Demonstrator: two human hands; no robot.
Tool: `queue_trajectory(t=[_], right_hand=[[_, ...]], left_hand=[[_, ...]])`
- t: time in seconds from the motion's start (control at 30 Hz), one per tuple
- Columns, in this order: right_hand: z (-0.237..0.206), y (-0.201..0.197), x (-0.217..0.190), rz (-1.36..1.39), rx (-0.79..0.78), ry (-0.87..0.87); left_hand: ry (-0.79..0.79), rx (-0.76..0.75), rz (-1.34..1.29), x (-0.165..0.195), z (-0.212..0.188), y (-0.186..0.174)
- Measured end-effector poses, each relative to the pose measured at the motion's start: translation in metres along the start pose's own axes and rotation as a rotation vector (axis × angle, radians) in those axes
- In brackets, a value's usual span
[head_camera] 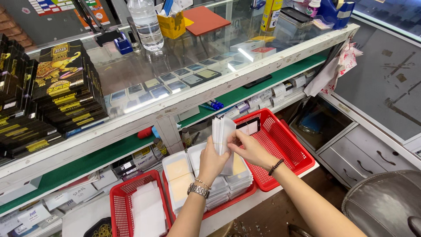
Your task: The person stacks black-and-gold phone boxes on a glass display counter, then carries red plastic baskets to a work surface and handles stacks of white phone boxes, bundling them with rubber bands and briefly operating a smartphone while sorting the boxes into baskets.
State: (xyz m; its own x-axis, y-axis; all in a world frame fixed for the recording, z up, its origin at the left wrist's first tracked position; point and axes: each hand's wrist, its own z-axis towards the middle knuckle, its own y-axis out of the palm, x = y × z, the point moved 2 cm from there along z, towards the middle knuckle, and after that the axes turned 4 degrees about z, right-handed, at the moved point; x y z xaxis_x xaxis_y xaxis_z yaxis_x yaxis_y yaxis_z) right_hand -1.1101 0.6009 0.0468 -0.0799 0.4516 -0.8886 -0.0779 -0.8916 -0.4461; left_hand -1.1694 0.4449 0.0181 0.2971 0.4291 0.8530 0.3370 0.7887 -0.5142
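My left hand [211, 161] grips a thin stack of white plastic sleeves [222, 133] upright, just above piles of flat clear packets [182, 184] with tan inserts. My right hand [247, 147] pinches the stack's lower right edge, its fingers touching the sleeves. A watch and a bracelet sit on my left wrist; a dark bead bracelet is on the right one. Both hands hover over the low shelf in front of the glass counter.
A red mesh basket [287, 149] stands to the right, holding one small packet. Another red basket [120, 206] with white sheets is at lower left. Black boxes [66, 83] are stacked on the glass counter [184, 66] beside a water bottle [146, 24]. Grey drawers [364, 153] and a padded stool [386, 204] are on the right.
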Motion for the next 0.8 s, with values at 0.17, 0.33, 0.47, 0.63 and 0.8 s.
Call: queue_trajectory(t=[0.17, 0.33, 0.47, 0.63, 0.8], right_hand=[[0.001, -0.005, -0.004, -0.146, -0.053, -0.166], [0.006, -0.002, -0.01, -0.082, -0.028, -0.168], [0.012, 0.001, -0.008, -0.053, -0.143, -0.019], [0.019, 0.007, -0.001, -0.256, -0.211, -0.152], [0.017, 0.0, 0.002, 0.018, -0.307, 0.022]], left_hand=[[-0.032, 0.043, 0.04, 0.007, -0.006, 0.004], [-0.089, 0.051, -0.008, -0.001, -0.004, -0.001], [-0.166, -0.021, -0.143, -0.014, 0.0, -0.005], [-0.185, -0.074, -0.212, -0.022, -0.001, -0.003], [-0.174, -0.096, -0.146, -0.019, 0.002, -0.013]])
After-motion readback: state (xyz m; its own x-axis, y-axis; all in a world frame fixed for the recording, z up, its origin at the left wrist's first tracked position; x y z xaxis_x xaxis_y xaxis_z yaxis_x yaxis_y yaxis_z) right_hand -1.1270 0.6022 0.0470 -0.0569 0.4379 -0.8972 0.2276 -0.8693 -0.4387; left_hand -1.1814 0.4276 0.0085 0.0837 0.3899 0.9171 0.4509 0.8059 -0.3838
